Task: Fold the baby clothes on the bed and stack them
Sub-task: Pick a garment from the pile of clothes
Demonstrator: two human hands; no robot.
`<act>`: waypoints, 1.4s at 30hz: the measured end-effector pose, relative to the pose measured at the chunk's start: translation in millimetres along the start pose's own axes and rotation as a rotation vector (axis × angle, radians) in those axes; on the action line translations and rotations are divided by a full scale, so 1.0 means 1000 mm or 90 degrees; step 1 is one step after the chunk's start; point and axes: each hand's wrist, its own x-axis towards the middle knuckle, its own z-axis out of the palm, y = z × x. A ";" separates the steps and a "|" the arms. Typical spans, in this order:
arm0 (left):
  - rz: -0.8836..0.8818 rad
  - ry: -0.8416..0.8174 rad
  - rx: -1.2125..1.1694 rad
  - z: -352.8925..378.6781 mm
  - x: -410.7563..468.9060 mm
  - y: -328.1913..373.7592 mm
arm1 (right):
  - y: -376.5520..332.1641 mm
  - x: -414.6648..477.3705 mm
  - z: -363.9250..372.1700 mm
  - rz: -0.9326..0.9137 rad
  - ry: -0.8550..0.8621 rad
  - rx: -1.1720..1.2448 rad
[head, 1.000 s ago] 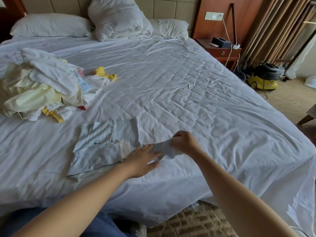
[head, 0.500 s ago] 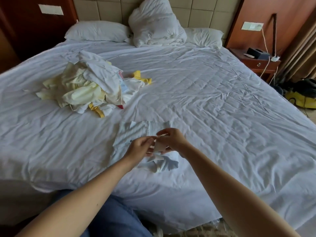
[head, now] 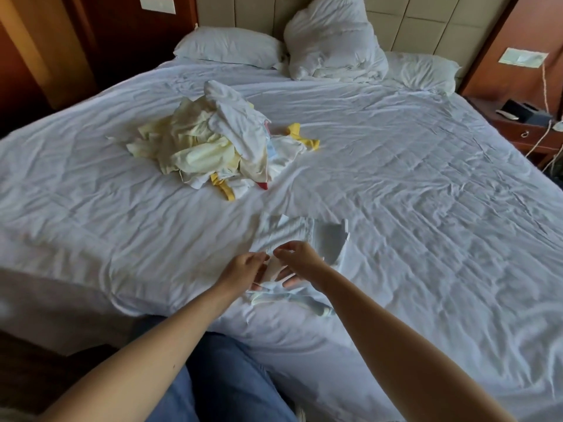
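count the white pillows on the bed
2: the left white pillow beside the crumpled white duvet, the right white pillow on its other side; the duvet may hide another.

Soft daylight is brightest on the right of the white bed (head: 426,178), giving it a cool bluish cast and shallow crease shadows. The far left wall (head: 45,56) is dim. Motion blur smears the left hand (head: 243,271), right hand (head: 300,263) and cloth (head: 286,236). Edges bow with wide-angle distortion.
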 end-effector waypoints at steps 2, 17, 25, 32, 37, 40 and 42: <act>0.016 0.018 0.075 -0.004 0.000 -0.002 | -0.001 0.000 0.002 0.017 -0.048 0.030; 0.378 0.155 0.696 -0.013 0.011 -0.037 | 0.101 -0.017 -0.032 -0.387 0.200 -0.628; 0.368 -0.139 0.833 -0.013 0.017 -0.056 | 0.132 -0.036 -0.057 -0.371 0.073 -0.703; 0.364 -0.165 0.826 -0.029 0.008 -0.047 | 0.134 -0.046 -0.074 -0.471 0.157 -0.666; 0.361 -0.110 0.762 -0.033 -0.003 -0.045 | 0.121 -0.049 -0.071 -0.406 0.209 -0.597; 0.344 -0.105 0.749 -0.029 -0.006 -0.038 | 0.104 -0.050 -0.074 -0.289 0.218 -0.560; 0.342 -0.077 0.721 -0.027 -0.006 -0.034 | 0.093 -0.052 -0.075 -0.268 0.222 -0.537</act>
